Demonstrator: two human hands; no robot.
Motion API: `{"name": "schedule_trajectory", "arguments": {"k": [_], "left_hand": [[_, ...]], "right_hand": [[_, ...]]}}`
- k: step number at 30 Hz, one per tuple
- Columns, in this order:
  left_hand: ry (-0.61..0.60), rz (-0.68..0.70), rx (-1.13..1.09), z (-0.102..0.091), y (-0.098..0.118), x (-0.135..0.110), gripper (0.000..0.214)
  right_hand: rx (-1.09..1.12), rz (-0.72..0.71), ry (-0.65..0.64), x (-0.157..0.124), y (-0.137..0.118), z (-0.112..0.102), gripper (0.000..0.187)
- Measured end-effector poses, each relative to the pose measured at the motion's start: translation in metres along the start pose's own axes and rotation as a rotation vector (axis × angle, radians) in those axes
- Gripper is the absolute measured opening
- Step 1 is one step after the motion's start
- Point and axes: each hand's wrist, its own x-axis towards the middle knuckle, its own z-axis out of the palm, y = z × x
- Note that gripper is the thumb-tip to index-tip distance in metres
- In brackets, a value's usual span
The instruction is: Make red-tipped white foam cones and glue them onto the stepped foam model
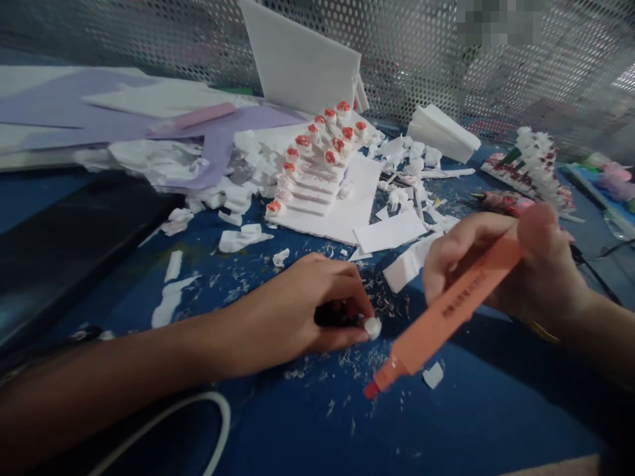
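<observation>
My left hand (302,311) rests on the blue table (496,416), its fingers pinched on a small white foam piece (372,327); something dark sits under the palm. My right hand (510,264) grips an orange marker (446,317) that slants down to the left. Its red tip (371,390) is close to the table, just below and right of the foam piece, not touching it. Behind stands a stepped white foam model (317,178) with several white pieces topped in red.
White foam scraps and crumbs litter the table. A loose white scrap (433,375) lies beside the marker tip. A black flat object (64,244) lies at left, purple and white sheets (99,112) behind it. A perforated metal screen (421,46) closes the back. A second decorated model (533,165) is at right.
</observation>
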Motion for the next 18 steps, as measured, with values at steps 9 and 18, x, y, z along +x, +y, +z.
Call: {"name": "schedule_trajectory", "arguments": {"k": [9,18], "left_hand": [[0.183,-0.156,0.069,-0.001,-0.003,0.002,0.021],[0.179,-0.135,0.072,0.000,-0.008,0.001,0.020]], "right_hand": [[-0.147,0.015,0.294,0.005,0.005,-0.006,0.019],[-0.195,-0.070,0.225,0.035,0.013,0.003,0.018]]}}
